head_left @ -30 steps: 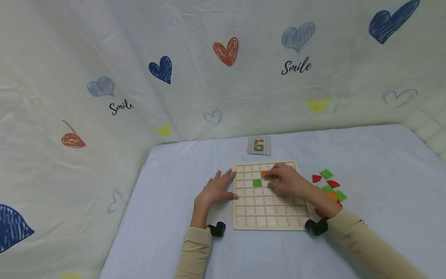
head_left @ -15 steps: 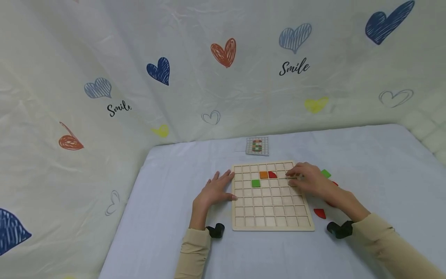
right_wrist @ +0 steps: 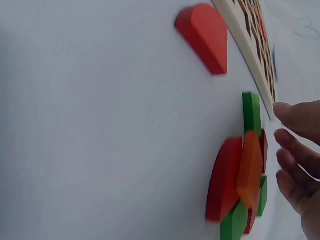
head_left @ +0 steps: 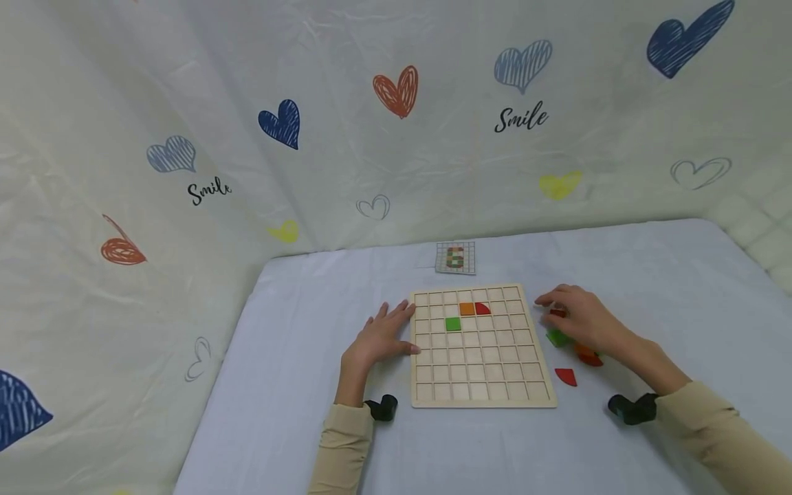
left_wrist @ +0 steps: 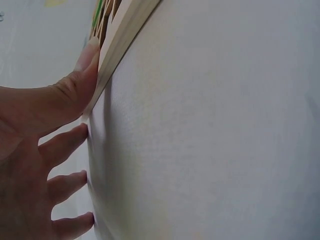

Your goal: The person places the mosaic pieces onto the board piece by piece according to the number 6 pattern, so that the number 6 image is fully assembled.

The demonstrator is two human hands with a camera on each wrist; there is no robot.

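A square wooden grid board (head_left: 485, 405) lies on the table, holding an orange square tile (head_left: 467, 309), a red quarter-circle tile (head_left: 482, 309) and a green square tile (head_left: 453, 324) in its cells. My left hand (head_left: 379, 337) rests at the board's left edge, fingers spread, thumb on the rim in the left wrist view. My right hand (head_left: 580, 317) hovers over the loose tiles right of the board, fingers loosely bent with nothing between them. Beneath it lie green tiles (right_wrist: 252, 112), an orange tile (right_wrist: 249, 167) and red tiles (right_wrist: 224, 180), partly hidden by the hand in the head view.
A card with a coloured grid pattern (head_left: 455, 258) lies behind the board. One red quarter-circle tile (head_left: 566, 377) sits apart, close to the board's right edge. A white sheet (head_left: 396, 165) printed with hearts hangs behind the table. Each wrist carries a black camera (head_left: 631, 409).
My right hand has let go of the red quarter-circle tile beside the orange square and moved right, off the board to the loose tiles. The left hand stays at the board's edge.
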